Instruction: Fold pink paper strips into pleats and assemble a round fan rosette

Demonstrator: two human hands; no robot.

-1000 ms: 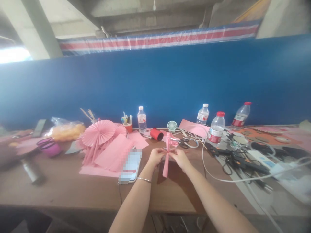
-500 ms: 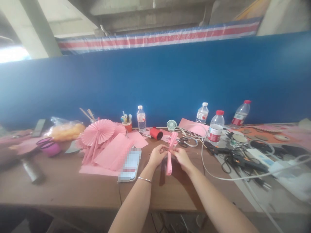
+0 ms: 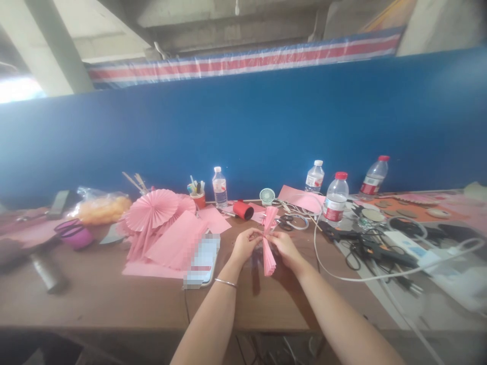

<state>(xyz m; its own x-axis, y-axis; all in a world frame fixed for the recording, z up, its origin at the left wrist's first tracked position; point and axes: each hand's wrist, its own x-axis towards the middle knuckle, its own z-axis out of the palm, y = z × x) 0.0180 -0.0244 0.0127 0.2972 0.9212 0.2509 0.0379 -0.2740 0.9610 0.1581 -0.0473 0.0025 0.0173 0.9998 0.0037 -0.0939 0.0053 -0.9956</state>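
A strip of pink pleated paper (image 3: 269,259) stands upright above the table, pinched at its middle so both ends fan out a little. My left hand (image 3: 246,244) grips that middle from the left, fingers closed. From the other side my right hand (image 3: 283,247) pinches the same spot, its thumb and fingers meeting the left fingertips. Whatever lies right between the fingertips is hidden. Just behind the paper are black scissors (image 3: 285,222) and a roll of tape (image 3: 299,222). A red cylinder (image 3: 242,210) lies beyond my left hand.
Finished pink paper fans (image 3: 152,210) and flat pink sheets (image 3: 175,243) lie left, beside a phone (image 3: 201,261). Several bottles, one with a red cap (image 3: 336,197), stand along the blue partition (image 3: 243,126). Cables, a glue gun (image 3: 391,252) and a power strip (image 3: 405,246) crowd the right.
The lower end of the pleated paper has spread wider and swung slightly right. Both hands keep their hold at the middle. The view has shifted slightly.
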